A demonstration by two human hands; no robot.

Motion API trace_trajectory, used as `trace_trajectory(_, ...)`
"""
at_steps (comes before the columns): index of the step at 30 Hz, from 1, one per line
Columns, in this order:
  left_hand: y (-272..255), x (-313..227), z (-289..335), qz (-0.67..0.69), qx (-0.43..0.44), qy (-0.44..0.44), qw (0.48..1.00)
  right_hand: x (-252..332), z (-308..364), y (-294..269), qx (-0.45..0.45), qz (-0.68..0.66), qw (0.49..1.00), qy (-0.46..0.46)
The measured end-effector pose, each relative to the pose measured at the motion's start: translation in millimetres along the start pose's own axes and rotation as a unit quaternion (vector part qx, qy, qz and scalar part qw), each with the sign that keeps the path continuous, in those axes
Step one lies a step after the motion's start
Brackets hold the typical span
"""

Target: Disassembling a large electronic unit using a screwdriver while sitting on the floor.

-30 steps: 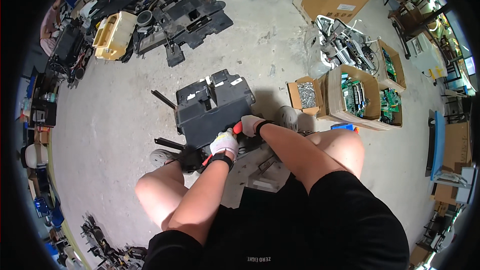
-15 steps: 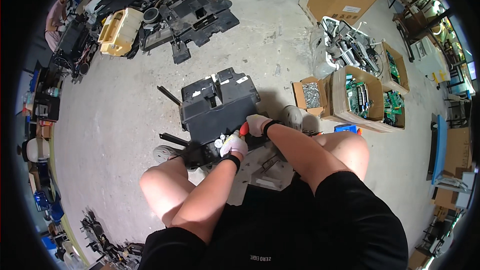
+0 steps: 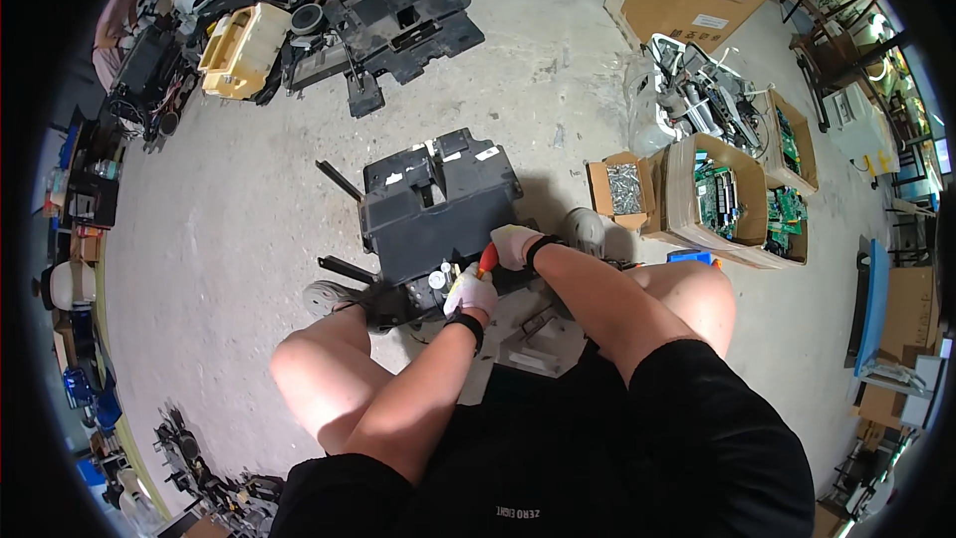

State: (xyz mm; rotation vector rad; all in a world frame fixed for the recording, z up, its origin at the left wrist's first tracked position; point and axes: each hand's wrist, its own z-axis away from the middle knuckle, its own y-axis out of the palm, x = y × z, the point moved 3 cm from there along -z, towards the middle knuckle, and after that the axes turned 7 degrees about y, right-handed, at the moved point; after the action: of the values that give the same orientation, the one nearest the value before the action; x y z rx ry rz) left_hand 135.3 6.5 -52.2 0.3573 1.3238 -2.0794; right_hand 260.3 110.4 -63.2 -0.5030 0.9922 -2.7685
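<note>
A seated person works over a wide, boxy black plastic housing (image 3: 438, 214), which lies on the grey concrete floor (image 3: 239, 239) between two grey shoes (image 3: 585, 229). The right hand (image 3: 513, 247), in a whitish glove, comes to the near right edge of the housing, its grip closed around a red-handled hand tool (image 3: 488, 259). The left hand (image 3: 470, 293), gloved alike, sits just to the left and nearer, by the lower end of the tool. Its fingers are curled (whether that grip pinches the tool or only braces against the housing, one cannot tell). Just left of the left hand, small round white plastic parts (image 3: 438, 280) show at the housing's near edge. Two dark bars (image 3: 341, 181) stick out on the housing's left side.

To the right, beyond the right shoe, a small open cardboard box (image 3: 600, 191) holds a heap of small metal pieces (image 3: 626, 189). Touching or just beside it stands a larger brown cardboard carton (image 3: 673, 189) with green circuit boards (image 3: 715, 201) inside. At the far left, a cream-yellow plastic case (image 3: 244, 50) lies among dark machine parts, near another person (image 3: 115, 30).
</note>
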Motion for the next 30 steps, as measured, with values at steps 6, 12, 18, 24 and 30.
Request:
trace_trajectory(6, -29.7, -16.7, -0.1, -0.08, 0.062, -0.005, 0.995, 9.2, 23.7, -9.3, -0.104, 0.01, 0.995, 0.004)
trace_trajectory(12, -16.7, -4.4, -9.1, -0.095, 0.074, -0.022, 0.992, 15.0, 21.4, -7.8, -0.11, -0.002, 0.994, 0.023)
trace_trajectory(18, -5.1, 1.8, 1.9, -0.034, 0.06, -0.059, 0.996, 18.8, 26.3, -7.8, -0.094, 0.006, 0.996, 0.006)
trace_trajectory(24, 4.0, 7.7, 5.2, -0.034, 0.042, -0.09, 0.994, 21.7, 27.3, -8.3, -0.086, 0.013, 0.996, 0.003)
trace_trajectory(30, 3.6, 1.3, 10.7, -0.025, 0.036, -0.095, 0.995, 17.9, 25.0, -6.4, -0.084, 0.02, 0.996, 0.001)
